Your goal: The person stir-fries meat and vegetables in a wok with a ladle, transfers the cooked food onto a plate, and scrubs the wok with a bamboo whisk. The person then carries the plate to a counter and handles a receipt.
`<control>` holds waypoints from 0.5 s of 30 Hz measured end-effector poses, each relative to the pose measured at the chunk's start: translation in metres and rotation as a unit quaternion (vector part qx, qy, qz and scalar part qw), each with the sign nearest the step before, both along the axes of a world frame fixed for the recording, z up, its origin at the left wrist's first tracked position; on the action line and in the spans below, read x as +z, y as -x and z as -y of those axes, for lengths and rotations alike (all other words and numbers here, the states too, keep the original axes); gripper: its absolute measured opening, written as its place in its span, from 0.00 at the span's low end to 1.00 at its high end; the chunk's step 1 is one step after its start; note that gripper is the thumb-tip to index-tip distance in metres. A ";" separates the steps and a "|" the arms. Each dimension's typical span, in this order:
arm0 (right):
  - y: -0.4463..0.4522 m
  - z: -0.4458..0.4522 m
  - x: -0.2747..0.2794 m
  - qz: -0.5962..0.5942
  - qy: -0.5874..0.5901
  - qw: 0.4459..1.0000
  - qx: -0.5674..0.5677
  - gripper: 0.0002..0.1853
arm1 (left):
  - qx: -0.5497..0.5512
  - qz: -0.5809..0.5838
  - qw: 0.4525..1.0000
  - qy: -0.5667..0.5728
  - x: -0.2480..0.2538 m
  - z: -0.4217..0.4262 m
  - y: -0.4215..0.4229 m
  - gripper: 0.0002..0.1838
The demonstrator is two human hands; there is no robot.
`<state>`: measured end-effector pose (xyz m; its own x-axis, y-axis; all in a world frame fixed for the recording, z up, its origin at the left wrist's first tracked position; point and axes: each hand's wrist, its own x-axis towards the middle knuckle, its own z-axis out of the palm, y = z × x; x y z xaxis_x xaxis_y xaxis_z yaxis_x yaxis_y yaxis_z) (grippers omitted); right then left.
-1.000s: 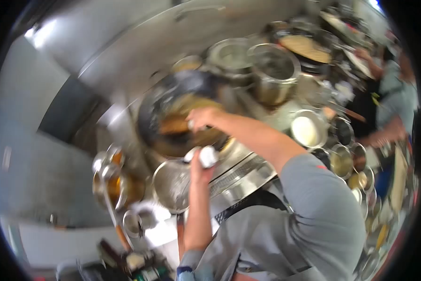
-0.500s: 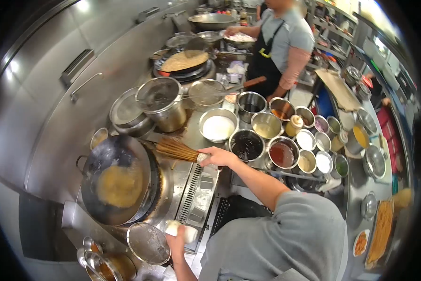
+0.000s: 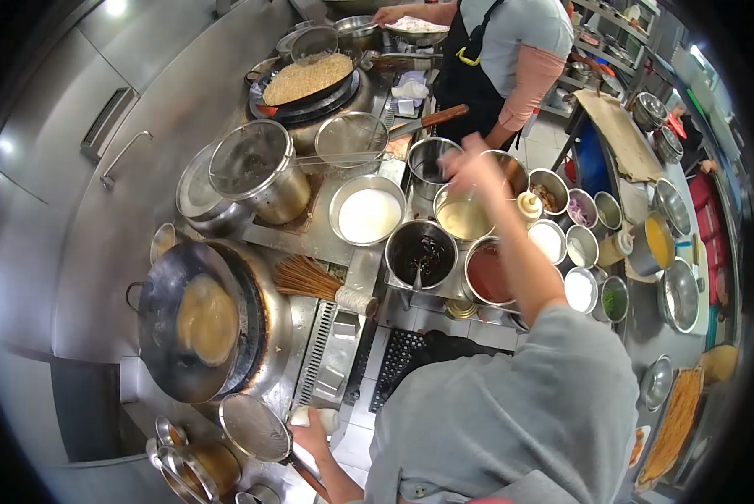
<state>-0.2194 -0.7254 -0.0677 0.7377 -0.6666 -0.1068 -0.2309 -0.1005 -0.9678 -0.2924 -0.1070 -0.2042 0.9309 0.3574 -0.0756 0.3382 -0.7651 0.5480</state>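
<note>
My left hand is closed on a folded white cloth near the front of the stove. Beside it lies a round mesh strainer, its handle running under my left wrist. My right hand, blurred by motion, is above the steel pots, nearest to the pot of pale yellow liquid; whether its fingers hold anything is unclear. A bamboo wok brush with a white-wrapped handle lies on the counter edge. To its left, the wok has a cloudy yellowish liquid in it.
A co-worker stands at the back near another wok heaped with brown food. A ladle with a wooden handle lies across the counter. Several sauce pots, including a dark one with a spoon, line the right side.
My right hand has let go of the bamboo brush, which now lies on the counter, and has moved away over the pots. My left hand still has the cloth. The view has shifted.
</note>
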 end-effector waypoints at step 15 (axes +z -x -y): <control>-0.100 -0.204 0.131 0.348 -0.352 0.697 0.519 0.29 | -0.120 0.177 0.965 -0.151 0.106 0.069 0.001 0.37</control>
